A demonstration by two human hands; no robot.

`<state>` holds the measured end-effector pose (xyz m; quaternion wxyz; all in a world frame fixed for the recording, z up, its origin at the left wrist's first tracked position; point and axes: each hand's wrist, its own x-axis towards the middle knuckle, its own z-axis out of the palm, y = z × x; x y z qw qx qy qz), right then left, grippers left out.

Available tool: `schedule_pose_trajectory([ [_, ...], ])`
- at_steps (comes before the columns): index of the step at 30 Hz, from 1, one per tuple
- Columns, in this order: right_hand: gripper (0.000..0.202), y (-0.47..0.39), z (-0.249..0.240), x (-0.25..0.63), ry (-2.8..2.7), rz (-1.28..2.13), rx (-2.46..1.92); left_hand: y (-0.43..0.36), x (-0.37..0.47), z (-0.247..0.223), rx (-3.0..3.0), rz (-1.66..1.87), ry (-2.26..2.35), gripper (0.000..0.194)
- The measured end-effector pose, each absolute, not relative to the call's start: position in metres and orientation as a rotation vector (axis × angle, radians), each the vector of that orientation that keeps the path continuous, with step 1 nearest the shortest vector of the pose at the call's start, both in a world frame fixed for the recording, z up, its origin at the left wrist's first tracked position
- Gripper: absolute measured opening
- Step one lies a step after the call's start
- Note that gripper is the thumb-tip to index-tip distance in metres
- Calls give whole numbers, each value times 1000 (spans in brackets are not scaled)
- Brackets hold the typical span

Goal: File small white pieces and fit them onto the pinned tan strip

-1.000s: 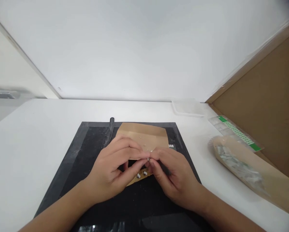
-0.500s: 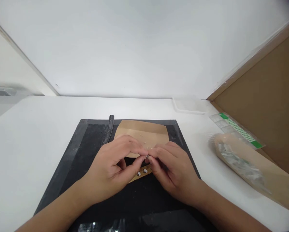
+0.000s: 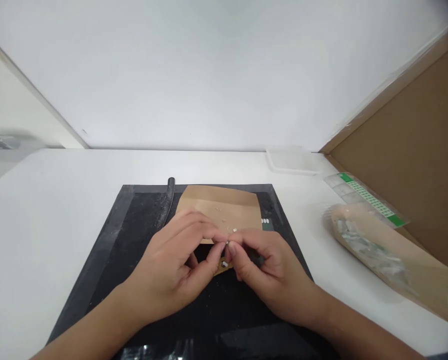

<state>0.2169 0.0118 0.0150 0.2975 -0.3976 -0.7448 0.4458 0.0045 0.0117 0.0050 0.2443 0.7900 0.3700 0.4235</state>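
Observation:
My left hand [image 3: 182, 255] and my right hand [image 3: 269, 265] meet above the black mat [image 3: 107, 260], thumb and forefinger of each pinched together. Between the fingertips shows a tiny pale piece [image 3: 227, 242], mostly covered and too small to name. Beneath the fingers lies a narrow yellowish-brown strip [image 3: 220, 272] with small dark-and-white parts on it, partly hidden by both hands. Behind them a brown paper sheet [image 3: 220, 200] rests on the mat, with several tiny light bits scattered over it.
A black tube [image 3: 169, 195] lies at the mat's back left. To the right are a paper tray of clear plastic pieces [image 3: 374, 250] and a clear case with a green-and-white label [image 3: 374, 202]. A translucent lid or tray [image 3: 293, 162] sits near the back wall.
Both hands stay pinched together at nearly the same spot. The right hand has turned slightly, uncovering a white bit and a row of white marks beside the paper. Less of the strip shows.

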Motion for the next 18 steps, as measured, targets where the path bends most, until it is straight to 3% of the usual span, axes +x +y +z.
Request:
schedule_pose_trajectory([
  [13,25,8,14,211,-1734,1498,-1076,8,14,10,2160,1247,1139,7],
  [18,33,9,13,211,-1676,1590,-1068,6,14,11,2126,1231,1154,7],
])
